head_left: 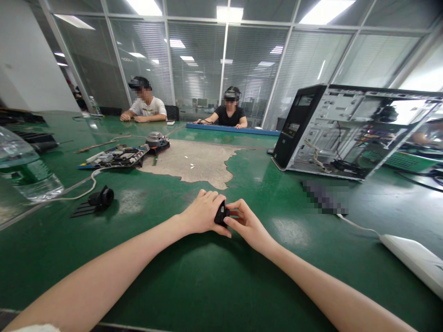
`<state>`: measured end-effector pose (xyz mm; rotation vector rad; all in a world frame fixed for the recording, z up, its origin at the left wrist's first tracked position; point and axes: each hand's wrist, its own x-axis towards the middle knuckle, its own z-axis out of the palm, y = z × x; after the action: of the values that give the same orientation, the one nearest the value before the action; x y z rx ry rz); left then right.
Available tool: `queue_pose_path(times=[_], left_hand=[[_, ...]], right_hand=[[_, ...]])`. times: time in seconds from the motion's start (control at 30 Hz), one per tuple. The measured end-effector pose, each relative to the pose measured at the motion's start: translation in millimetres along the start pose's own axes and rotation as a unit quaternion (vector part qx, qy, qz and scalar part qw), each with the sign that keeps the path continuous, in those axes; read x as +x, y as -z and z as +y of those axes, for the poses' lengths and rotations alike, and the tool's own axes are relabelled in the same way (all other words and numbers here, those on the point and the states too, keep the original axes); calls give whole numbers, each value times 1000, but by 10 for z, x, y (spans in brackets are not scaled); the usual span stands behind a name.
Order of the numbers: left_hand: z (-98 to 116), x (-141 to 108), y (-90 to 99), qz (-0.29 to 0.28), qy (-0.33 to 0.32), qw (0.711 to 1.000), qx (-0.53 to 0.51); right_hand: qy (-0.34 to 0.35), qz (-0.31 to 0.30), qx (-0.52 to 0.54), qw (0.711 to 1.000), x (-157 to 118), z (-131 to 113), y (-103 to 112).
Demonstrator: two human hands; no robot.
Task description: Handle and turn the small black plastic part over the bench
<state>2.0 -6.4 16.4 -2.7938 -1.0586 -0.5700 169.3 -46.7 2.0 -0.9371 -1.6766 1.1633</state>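
Note:
Between my hands, above the green tabletop, is a small black object [220,214] with a grey patch on its face; I cannot make out its kind. My left hand [204,212] wraps round its left side with the thumb underneath. The fingertips and thumb of my right hand [247,226] pinch its right edge. Part of the object is hidden by the fingers. To the left lies a black plastic part [100,198] with a round collar and several prongs.
An open computer case [301,129] stands at the right, beside a blurred dark device cabled to a white power bank [411,258]. A circuit board [117,157] lies at the left, near a water bottle [27,170]. Two people sit across the table [194,286].

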Motion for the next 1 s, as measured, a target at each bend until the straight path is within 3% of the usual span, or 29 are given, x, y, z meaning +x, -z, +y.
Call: queue_pose_path(times=[0.3, 0.7, 1.0], left_hand=[[4, -5, -1, 2, 0, 1000, 15], [10, 1, -6, 6, 7, 1000, 9], [13, -1, -7, 10, 7, 1000, 13]], right_hand=[[8, -19, -5, 1000, 5, 11, 15], [-9, 9, -17, 1000, 24, 22, 20], [16, -10, -6, 1000, -15, -12, 0]])
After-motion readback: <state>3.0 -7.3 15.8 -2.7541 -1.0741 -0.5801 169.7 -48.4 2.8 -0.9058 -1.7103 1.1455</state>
